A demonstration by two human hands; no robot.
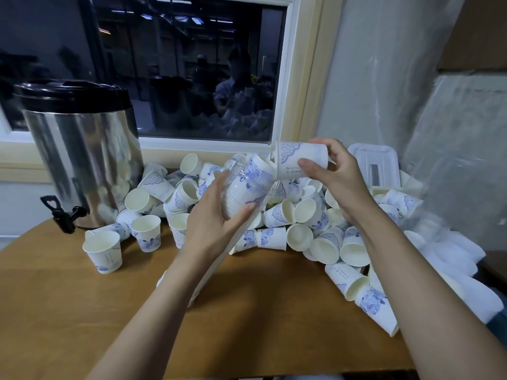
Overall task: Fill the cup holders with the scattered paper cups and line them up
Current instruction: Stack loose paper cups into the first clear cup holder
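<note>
The left hand (216, 218) grips a cup holder (256, 185), a clear plastic sleeve, with the fingers curled round its upper part and the thumb pressed on its near side. The sleeve is tilted, its open mouth pointing toward 1 o'clock and its lower end running down toward 7 o'clock behind the left forearm. A stack of paper cups (236, 196) sits nested inside it.

The right hand (333, 174) holds 1 paper cup (300, 159) on its side between thumb and fingers, the rim facing 9 o'clock, just above the sleeve's mouth. I cannot tell whether this cup touches the sleeve.

Behind both hands, a pile of scattered cups (301, 220) lies on the wooden surface (123, 311), spreading from 10 o'clock to 3 o'clock of the hands; most lie on their sides. At 9 o'clock of the pile, 2 cups stand upright: 1 near cup (104, 252) and 1 farther cup (146, 233). At 4 o'clock more fallen cups (354, 282) lie by the right forearm.

A steel urn (82, 160) with a black lid and a black tap (59, 212) stands at 10 o'clock, touching the pile's edge. A dark window (178, 64) is at 12 o'clock. A white plastic lid-like piece (375, 160) leans at 2 o'clock.
</note>
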